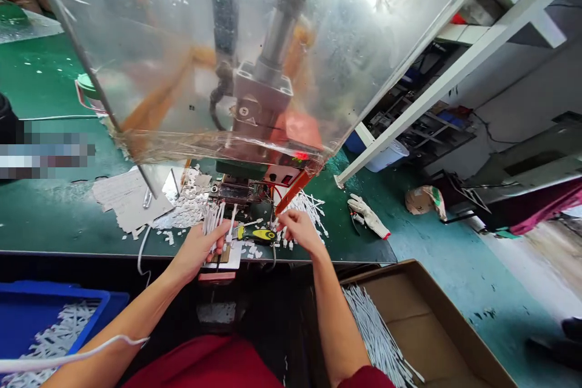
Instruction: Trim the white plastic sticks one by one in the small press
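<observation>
I am gripping a bundle of thin white plastic sticks in my left hand, fingers closed round it, at the front edge of the dark green desk, just before a small grey press machine. My right hand is hovering with fingers curled beside a yellow-handled tool; I cannot tell whether it is holding anything.

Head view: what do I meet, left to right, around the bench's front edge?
Blue plastic bin → left hand gripping thin white sticks → yellow-handled tool → right hand → white fabric glove → crumpled brown paper bag.
</observation>
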`<state>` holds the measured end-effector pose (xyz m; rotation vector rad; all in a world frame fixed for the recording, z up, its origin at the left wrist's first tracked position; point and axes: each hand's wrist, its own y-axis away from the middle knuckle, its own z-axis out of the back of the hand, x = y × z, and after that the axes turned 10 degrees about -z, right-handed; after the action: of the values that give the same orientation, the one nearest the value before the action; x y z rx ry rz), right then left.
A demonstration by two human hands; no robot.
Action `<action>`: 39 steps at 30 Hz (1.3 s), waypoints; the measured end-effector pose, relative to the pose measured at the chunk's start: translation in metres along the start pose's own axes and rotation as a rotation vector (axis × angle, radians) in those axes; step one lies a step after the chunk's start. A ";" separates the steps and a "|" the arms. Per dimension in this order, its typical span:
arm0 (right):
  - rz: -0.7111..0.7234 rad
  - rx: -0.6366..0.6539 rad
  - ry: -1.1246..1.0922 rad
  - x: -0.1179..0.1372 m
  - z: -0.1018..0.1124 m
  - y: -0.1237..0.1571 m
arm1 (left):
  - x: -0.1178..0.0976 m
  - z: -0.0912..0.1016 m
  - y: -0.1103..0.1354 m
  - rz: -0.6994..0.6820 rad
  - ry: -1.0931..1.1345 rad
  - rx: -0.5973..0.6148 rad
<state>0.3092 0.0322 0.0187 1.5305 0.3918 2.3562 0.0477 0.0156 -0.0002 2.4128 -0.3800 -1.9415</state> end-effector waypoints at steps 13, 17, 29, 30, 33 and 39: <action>-0.056 -0.642 0.476 -0.028 0.093 -0.118 | -0.008 -0.009 -0.006 0.017 -0.018 -0.072; 0.033 -0.758 0.382 -0.030 0.094 -0.101 | -0.012 -0.003 0.005 0.044 -0.003 -0.039; 0.157 -0.480 -0.558 -0.023 0.063 -0.017 | -0.014 0.024 0.020 0.034 0.246 0.006; 0.145 -0.436 -0.637 -0.019 0.053 -0.005 | -0.013 0.026 0.019 0.035 0.290 0.011; 0.062 -0.237 -0.743 -0.010 0.010 0.027 | -0.009 0.032 0.018 0.056 0.418 0.021; 0.007 0.043 -0.614 0.010 -0.092 0.043 | -0.010 0.036 0.019 0.097 0.591 0.070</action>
<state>0.2163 -0.0088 0.0077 2.1565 0.2835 1.7568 0.0077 0.0041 0.0046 2.7862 -0.5227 -1.1104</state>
